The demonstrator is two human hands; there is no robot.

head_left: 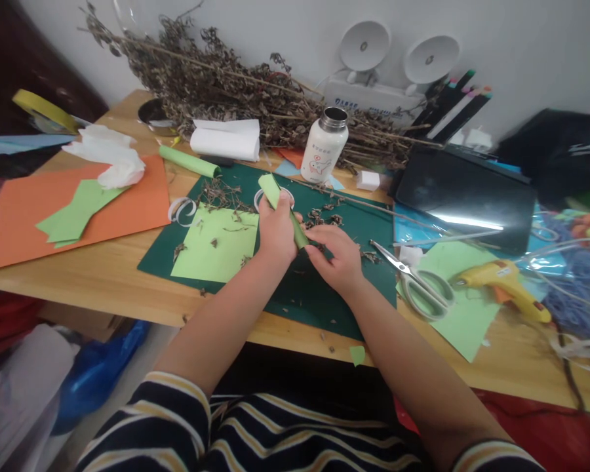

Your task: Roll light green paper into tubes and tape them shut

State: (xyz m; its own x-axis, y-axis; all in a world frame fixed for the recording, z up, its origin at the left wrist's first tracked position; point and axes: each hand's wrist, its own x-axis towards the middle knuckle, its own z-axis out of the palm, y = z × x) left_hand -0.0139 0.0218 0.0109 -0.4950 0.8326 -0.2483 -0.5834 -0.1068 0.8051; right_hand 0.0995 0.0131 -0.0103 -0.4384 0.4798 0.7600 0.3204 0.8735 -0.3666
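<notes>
Though illegible, perhaps bottle [325, 141] lettering [318, 165]; hands [275, 231] [338, 257] on roll [274, 190]

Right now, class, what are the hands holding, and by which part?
A rolled green paper: the left hand grips its middle, and the right hand pinches its lower end.

The paper roll [274, 189] looks matt, the wooden table [128, 296] smooth, the metal scissors [391, 257] shiny.

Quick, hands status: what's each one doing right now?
Left hand: closed around the green paper roll.
Right hand: closed, pinching the roll's lower end.
</notes>
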